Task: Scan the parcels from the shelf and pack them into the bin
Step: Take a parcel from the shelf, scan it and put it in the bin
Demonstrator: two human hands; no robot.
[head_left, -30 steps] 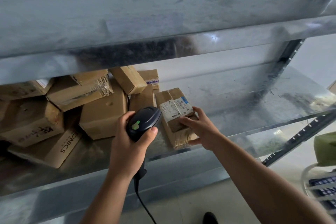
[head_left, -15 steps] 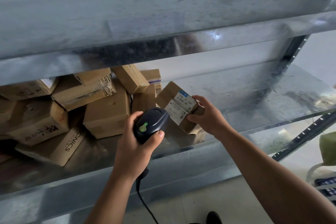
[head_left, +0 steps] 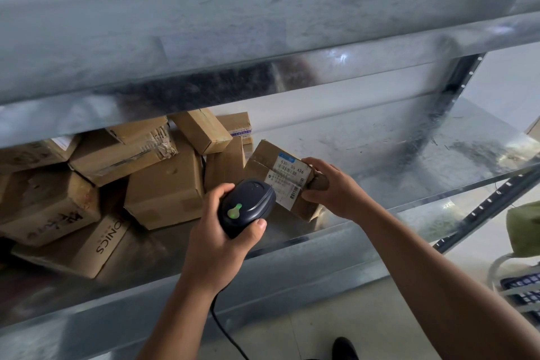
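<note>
Left hand (head_left: 216, 245): fingers wrapped round scanner (head_left: 247, 207), thumb along its right side, forearm rising from below; green lamp lit on top, head aimed at label (head_left: 289, 181); cable (head_left: 225, 327) hangs from the grip. Right hand (head_left: 336, 190): grasps the right end of parcel (head_left: 264, 162), fingers over the top edge, thumb in front, forearm entering from lower right. Parcel: brown carton, tilted, label face turned up toward scanner, held just above shelf (head_left: 409, 155) near its front lip; whether its lower corner touches cannot be told. Left of parcel: boxes (head_left: 163, 184) piled close, one just beside it. Right of parcel: bare shelf surface out to upright (head_left: 444, 114). Above: upper shelf (head_left: 263, 23), its front edge overhanging the pile. Below the lip: floor, shoe (head_left: 344, 348).
</note>
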